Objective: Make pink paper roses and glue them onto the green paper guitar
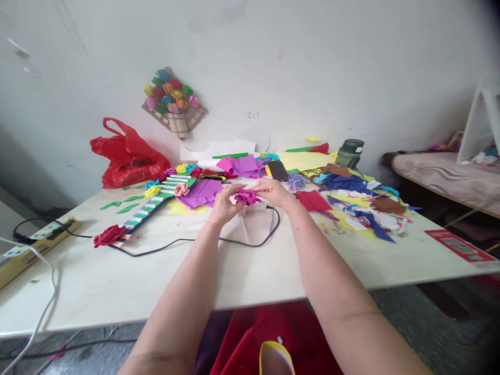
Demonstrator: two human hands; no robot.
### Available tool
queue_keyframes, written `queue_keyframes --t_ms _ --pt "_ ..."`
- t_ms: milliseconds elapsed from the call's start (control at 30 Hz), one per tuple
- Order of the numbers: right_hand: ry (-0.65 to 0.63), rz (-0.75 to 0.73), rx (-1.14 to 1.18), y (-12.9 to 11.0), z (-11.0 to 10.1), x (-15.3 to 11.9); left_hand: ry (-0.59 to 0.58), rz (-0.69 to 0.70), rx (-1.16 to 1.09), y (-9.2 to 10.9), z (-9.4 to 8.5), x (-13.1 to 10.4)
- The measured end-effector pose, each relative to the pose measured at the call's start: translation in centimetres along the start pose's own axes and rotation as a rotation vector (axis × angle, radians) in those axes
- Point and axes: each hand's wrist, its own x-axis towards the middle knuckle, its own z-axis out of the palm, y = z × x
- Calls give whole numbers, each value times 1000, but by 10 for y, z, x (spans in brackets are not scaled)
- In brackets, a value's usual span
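Above the middle of the table, a magenta paper flower [247, 197] is between my two hands. My left hand [227, 202] is closed on its left side, thumb and fingers gripping the petals. At its right edge, my right hand [272, 191] pinches the flower with bent fingers. To the left lies a green strip with white bands [162, 196], with several paper flowers along it, among them a pink one [182, 190] and a dark red one [109, 236]. Purple paper sheets [200, 194] lie just beyond my left hand, and a red paper piece [313, 201] is right of my right hand.
A black cable [183, 240] crosses the table below my hands from a power strip [39, 245] at left. A red plastic bag [127, 159] stands at back left. Paper scraps [347, 182] pile up at right near a green jar [350, 153]. A flower decoration [172, 99] hangs on the wall.
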Motion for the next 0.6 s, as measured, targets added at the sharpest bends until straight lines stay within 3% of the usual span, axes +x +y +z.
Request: queue_keyframes --t_ms 133,267,433,600 --pt "19 3 -18 0 0 0 -34 -54 -49 3 -2 0" --pt "34 -4 -17 -2 -1 0 -90 -197 -267 3 -6 0" --pt "-7 -29 -7 -5 1 0 29 -373 -329 0 -10 3" --pt "-11 -27 -56 -7 1 0 -26 -431 -345 1 -11 3"
